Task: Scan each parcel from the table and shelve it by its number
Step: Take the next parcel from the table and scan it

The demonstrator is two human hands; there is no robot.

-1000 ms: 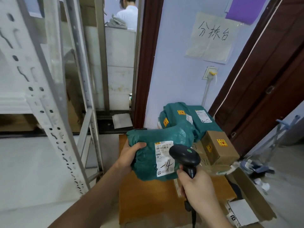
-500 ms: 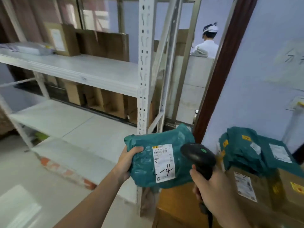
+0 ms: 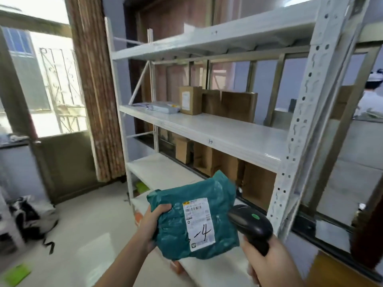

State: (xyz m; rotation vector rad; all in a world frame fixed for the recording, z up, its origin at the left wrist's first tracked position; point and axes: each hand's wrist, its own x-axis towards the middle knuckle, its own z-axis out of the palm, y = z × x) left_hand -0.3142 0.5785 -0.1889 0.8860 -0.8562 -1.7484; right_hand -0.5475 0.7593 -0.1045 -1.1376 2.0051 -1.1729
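The left hand (image 3: 154, 222) gripped the near-left edge of the green parcel (image 3: 194, 220), thumb curled over its top face and fingers hidden beneath, holding it in the air in front of the shelving unit (image 3: 207, 129). The right hand (image 3: 269, 259) was wrapped around the handle of the black scanner (image 3: 250, 226), whose rounded head, marked with a small green dot, sat just right of the parcel. The parcel was a soft, wrinkled, glossy teal plastic mailer, plump in the middle, with a pointed flap sticking up at its far end. A white shipping label (image 3: 199, 222) lay on its upper face, carrying a barcode, small unreadable print, a yellow and black logo at the top, and a handwritten dash and "4" in black marker. Beyond it, the white metal shelving held brown cardboard boxes (image 3: 228, 104) and a flat grey mailer (image 3: 161, 107) on the middle shelf, with more boxes (image 3: 207, 160) on the shelf below. A brown curtain (image 3: 93, 90) hung at the left beside a bright window (image 3: 51, 83).
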